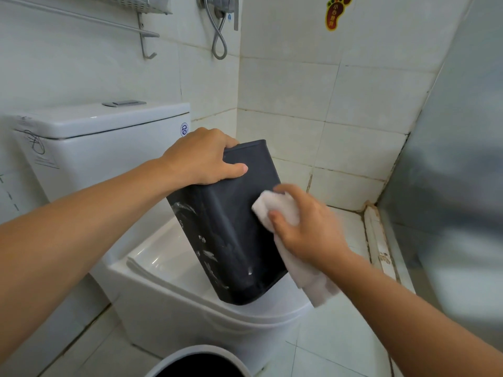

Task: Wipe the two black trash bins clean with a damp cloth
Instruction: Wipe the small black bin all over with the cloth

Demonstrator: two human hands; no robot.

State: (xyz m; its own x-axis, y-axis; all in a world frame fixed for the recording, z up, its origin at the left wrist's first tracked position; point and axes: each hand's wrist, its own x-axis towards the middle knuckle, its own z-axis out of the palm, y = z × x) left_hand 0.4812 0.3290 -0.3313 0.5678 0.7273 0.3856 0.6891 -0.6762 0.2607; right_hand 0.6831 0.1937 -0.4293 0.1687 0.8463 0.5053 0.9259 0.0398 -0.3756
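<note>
Bin: a black, rectangular plastic one, turned bottom-up and tilted, its rim end resting on the closed lid of the toilet and its base end leaning up toward the cistern. White smears and specks streak its left face and lower edge, so that side looks not yet wiped. A second bin, round with a pale rim and dark inside, shows only partly at the bottom edge of the view, on the tiled floor just in front of the toilet; it is untouched.

The left hand holds the raised base end, fingers curled over the far edge and thumb lying flat on the near face. The right hand pinches a white cloth and presses it against the bin's right side, with the loose tail of the cloth hanging below the wrist.

The bin looks light, hollow and stiff, with thin walls that probably flex a little under pressure. Its smooth plastic is likely slippery once wet, and it rests on a glossy lid, so it could slide or tip if the wiping push is not braced. The base corner, where the left hand already sits, seems the best hold. The cloth is soft and limp, and folds to the edges.
</note>
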